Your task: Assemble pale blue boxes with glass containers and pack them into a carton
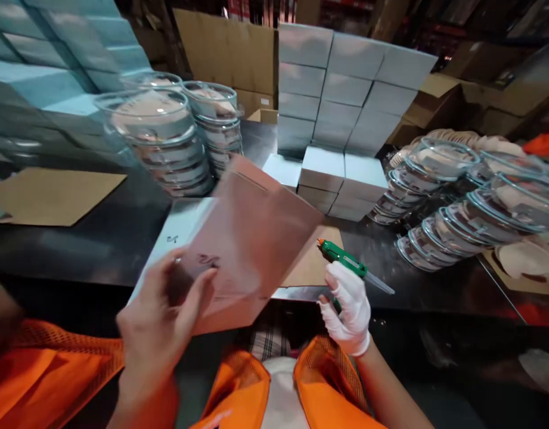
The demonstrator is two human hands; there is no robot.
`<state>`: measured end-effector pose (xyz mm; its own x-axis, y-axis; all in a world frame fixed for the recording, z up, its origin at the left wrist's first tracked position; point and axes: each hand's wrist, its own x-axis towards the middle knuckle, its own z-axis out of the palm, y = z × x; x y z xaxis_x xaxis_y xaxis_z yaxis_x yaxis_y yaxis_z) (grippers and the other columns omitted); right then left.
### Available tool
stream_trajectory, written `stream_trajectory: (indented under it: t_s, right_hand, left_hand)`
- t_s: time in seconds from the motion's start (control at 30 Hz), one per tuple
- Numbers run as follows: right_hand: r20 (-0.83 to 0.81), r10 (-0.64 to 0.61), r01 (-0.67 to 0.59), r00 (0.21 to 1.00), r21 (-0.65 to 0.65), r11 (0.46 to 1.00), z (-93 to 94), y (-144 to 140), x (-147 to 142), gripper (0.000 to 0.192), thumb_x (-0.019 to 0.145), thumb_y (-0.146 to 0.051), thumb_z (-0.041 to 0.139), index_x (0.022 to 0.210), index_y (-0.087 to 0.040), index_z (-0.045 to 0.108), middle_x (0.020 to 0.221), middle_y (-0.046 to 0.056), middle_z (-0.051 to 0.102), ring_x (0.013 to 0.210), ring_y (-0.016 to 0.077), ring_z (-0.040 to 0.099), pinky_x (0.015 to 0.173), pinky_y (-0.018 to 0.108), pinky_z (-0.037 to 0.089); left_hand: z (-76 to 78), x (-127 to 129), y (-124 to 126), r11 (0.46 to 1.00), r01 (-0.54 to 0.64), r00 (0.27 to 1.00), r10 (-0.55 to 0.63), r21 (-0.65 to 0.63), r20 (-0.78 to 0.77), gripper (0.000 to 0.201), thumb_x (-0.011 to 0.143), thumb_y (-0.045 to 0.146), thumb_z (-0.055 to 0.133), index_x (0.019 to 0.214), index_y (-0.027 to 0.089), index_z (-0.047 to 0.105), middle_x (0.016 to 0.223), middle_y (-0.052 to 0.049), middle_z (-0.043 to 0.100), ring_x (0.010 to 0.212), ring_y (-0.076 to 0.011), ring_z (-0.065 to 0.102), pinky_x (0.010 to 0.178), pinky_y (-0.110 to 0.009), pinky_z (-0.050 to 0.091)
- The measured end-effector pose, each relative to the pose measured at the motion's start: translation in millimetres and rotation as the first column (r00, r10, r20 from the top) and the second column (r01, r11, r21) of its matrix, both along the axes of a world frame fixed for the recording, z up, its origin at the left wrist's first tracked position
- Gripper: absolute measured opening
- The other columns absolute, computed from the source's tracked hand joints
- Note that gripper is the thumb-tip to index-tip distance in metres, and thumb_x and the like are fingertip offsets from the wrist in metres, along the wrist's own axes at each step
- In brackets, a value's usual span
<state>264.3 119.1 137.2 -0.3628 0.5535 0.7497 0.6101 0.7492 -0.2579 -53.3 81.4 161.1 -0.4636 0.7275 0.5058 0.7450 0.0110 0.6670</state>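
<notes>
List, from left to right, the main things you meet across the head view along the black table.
Flat brown cardboard sheet → left stack of glass dishes → left hand holding the pink carton → gloved right hand holding the green glue gun → leaning rows of glass dishes.

One head-worn camera looks forward and down, close over the dark table [99, 238]. The wearer's orange vest [256, 387] fills the bottom edge.
</notes>
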Motion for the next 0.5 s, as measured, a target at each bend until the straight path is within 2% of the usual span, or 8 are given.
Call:
stream_trajectory:
  t_s: [0.03, 0.1, 0.13, 0.23, 0.3, 0.43, 0.5]
  right_hand:
    - [-0.041, -0.024, 0.025, 0.999, 0.017, 1.0, 10.5, -1, -3, 0.071, 0.097, -0.017, 0.061, 0.163, -0.035, 0.042, 0.138, 0.011, 0.069, 0.132, 0.0327, 0.064, 0.108, 0.055, 0.056]
    - [-0.106, -0.088, 0.088, 0.991, -0.002, 0.996, 23.7, 1, -5, 0.059, 0.098, -0.017, 0.061, 0.155, -0.034, 0.053, 0.129, 0.01, 0.073, 0.123, 0.031, 0.069, 0.104, 0.052, 0.058]
    - [-0.116, -0.117, 0.113, 0.986, -0.042, 0.993, 25.8, 2, -5, 0.05, 0.099, -0.017, 0.06, 0.147, -0.032, 0.059, 0.123, 0.01, 0.074, 0.116, 0.0294, 0.071, 0.1, 0.05, 0.059]
    - [-0.054, -0.099, 0.085, 0.994, -0.217, 0.972, 19.6, 6, 4, 0.022, 0.102, -0.02, 0.058, 0.119, -0.025, 0.071, 0.103, 0.008, 0.077, 0.095, 0.0237, 0.074, 0.087, 0.041, 0.061]
    - [-0.01, -0.039, 0.035, 0.999, -0.307, 0.951, 12.8, 8, 12, 0.015, 0.103, -0.024, 0.058, 0.109, -0.023, 0.071, 0.096, 0.006, 0.077, 0.088, 0.0215, 0.074, 0.083, 0.037, 0.061]
    - [-0.008, 0.043, -0.043, 0.999, -0.309, 0.95, 11.0, 7, 18, 0.018, 0.103, -0.029, 0.059, 0.117, -0.022, 0.069, 0.104, 0.009, 0.078, 0.097, 0.0234, 0.074, 0.09, 0.039, 0.061]
    - [-0.007, 0.106, -0.1, 0.994, -0.388, 0.916, 14.7, 8, 16, 0.023, 0.104, -0.033, 0.058, 0.121, -0.021, 0.069, 0.109, 0.01, 0.078, 0.101, 0.0242, 0.075, 0.093, 0.039, 0.061]
  left_hand:
    - [-2.1, 16, -5, 0.99, 0.143, 0.99, -0.143, -0.006, -0.001, 0.048, 0.094, 0.056, 0.071, 0.133, 0.027, 0.069, 0.117, -0.005, 0.078, 0.092, -0.0249, 0.077, 0.086, -0.034, 0.061]
    - [-15.9, 41, -12, 0.907, 0.422, 0.907, -0.422, -0.017, 0.008, 0.037, 0.097, 0.051, 0.069, 0.124, 0.026, 0.072, 0.105, -0.003, 0.082, 0.081, -0.0211, 0.079, 0.077, -0.027, 0.062]
    - [-26.1, 48, -13, 0.866, 0.5, 0.866, -0.5, -0.016, 0.003, 0.033, 0.098, 0.048, 0.069, 0.121, 0.025, 0.073, 0.101, -0.003, 0.083, 0.079, -0.0208, 0.08, 0.075, -0.026, 0.062]
    - [-57.5, 52, -18, 0.815, 0.578, 0.816, -0.577, 0.035, -0.042, 0.024, 0.098, 0.039, 0.07, 0.117, 0.024, 0.074, 0.098, -0.004, 0.085, 0.078, -0.0208, 0.082, 0.075, -0.024, 0.065]
    - [-71.3, 45, -22, 0.79, 0.61, 0.792, -0.608, 0.05, -0.063, 0.021, 0.097, 0.033, 0.07, 0.116, 0.025, 0.075, 0.1, -0.004, 0.085, 0.081, -0.0208, 0.083, 0.076, -0.023, 0.066]
    - [-80.4, 26, -34, 0.759, 0.65, 0.758, -0.651, -0.032, -0.027, 0.021, 0.096, 0.03, 0.068, 0.114, 0.028, 0.078, 0.102, -0.003, 0.086, 0.086, -0.022, 0.084, 0.079, -0.025, 0.067]
    - [-81.6, 15, -39, 0.751, 0.658, 0.752, -0.659, -0.057, -0.01, 0.021, 0.095, 0.031, 0.069, 0.113, 0.029, 0.079, 0.101, -0.003, 0.086, 0.086, -0.0221, 0.084, 0.079, -0.025, 0.067]
